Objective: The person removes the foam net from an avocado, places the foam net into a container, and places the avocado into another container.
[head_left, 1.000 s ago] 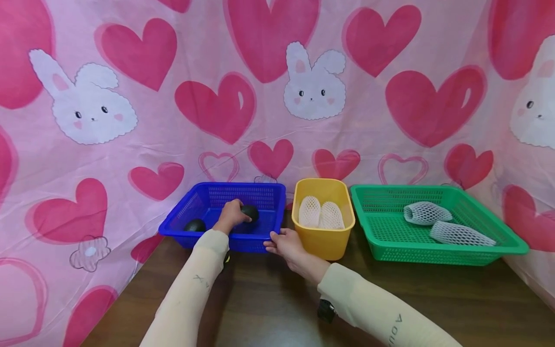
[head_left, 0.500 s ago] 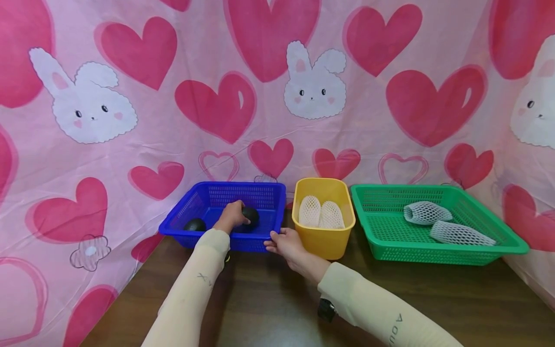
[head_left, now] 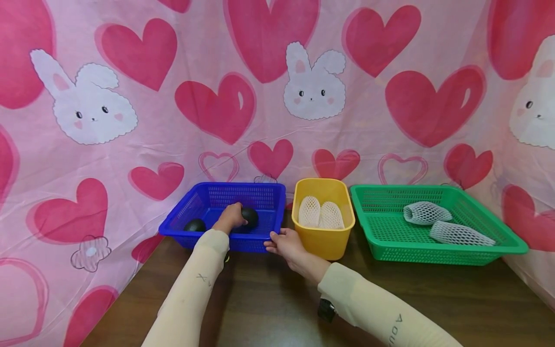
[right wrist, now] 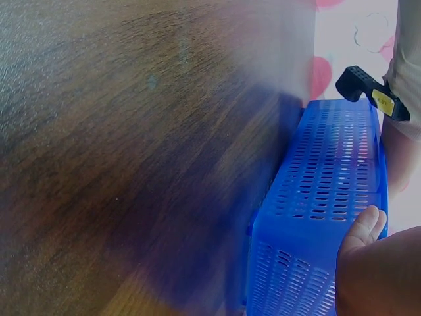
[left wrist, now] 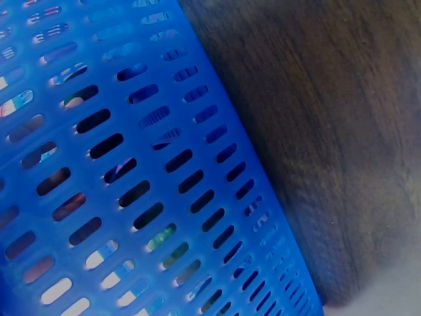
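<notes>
A blue basket (head_left: 182, 212) stands on the dark wooden table at the left. Inside it my left hand (head_left: 231, 218) curls round a dark round fruit (head_left: 250, 217). A second dark fruit (head_left: 194, 225) lies in the basket's left corner. My right hand (head_left: 284, 242) grips the basket's near right corner, its thumb (right wrist: 363, 228) against the blue wall (right wrist: 316, 197). The left wrist view shows only the basket's slotted wall (left wrist: 131, 164) and the table.
A yellow bin (head_left: 323, 243) holding two white foam-net sleeves (head_left: 320, 213) stands right of the blue basket. Farther right a green basket (head_left: 390, 241) holds two more sleeves (head_left: 442, 222). A pink heart-and-bunny cloth backs the table and hangs along both sides.
The left hand has shifted very slightly on the dark fruit inside the blue basket. The right hand has stayed on the basket's corner.
</notes>
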### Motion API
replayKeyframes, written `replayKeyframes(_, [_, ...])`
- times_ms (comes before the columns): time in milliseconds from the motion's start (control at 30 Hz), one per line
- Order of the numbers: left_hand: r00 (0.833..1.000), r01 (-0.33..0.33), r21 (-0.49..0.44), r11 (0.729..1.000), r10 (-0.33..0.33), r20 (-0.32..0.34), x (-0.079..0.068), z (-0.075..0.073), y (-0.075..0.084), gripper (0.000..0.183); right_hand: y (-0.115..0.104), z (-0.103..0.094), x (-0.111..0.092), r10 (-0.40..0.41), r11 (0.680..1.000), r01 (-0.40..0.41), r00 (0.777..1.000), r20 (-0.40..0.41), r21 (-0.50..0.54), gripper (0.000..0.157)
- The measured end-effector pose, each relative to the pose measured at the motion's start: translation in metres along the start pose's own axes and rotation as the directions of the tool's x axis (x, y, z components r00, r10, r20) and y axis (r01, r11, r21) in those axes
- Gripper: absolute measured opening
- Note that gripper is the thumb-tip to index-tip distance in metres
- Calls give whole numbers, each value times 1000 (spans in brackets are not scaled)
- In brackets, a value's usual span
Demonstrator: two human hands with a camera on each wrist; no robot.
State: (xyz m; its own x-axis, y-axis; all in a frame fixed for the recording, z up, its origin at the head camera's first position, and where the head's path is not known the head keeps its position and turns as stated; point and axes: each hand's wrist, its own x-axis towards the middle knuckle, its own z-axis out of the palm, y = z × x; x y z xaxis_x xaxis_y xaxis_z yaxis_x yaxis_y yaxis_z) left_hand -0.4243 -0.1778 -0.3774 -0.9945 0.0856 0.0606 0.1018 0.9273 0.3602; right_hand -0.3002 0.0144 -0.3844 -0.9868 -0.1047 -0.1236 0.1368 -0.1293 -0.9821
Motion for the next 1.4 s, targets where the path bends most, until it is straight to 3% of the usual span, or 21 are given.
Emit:
replayKeyframes(200, [999, -45, 47, 998, 45, 4, 0, 1, 0, 43, 1, 0, 1, -1, 1000, 1, 1000, 1, 12, 35])
replayKeyframes(567, [999, -42, 49, 998, 41, 23, -7, -2, 3, 39, 2, 0, 1, 6, 1000, -6, 1000, 5, 6, 36])
replayKeyframes(867, [999, -19, 46, 999, 17, 51, -8, -5, 4, 46, 2, -1, 2, 9, 1000, -9, 1000, 4, 10, 36])
replayKeyframes(1400, [998, -53, 54, 997, 51, 46, -8, -7, 6, 59, 3, -1, 0, -2, 1000, 2, 1000, 5, 22, 32])
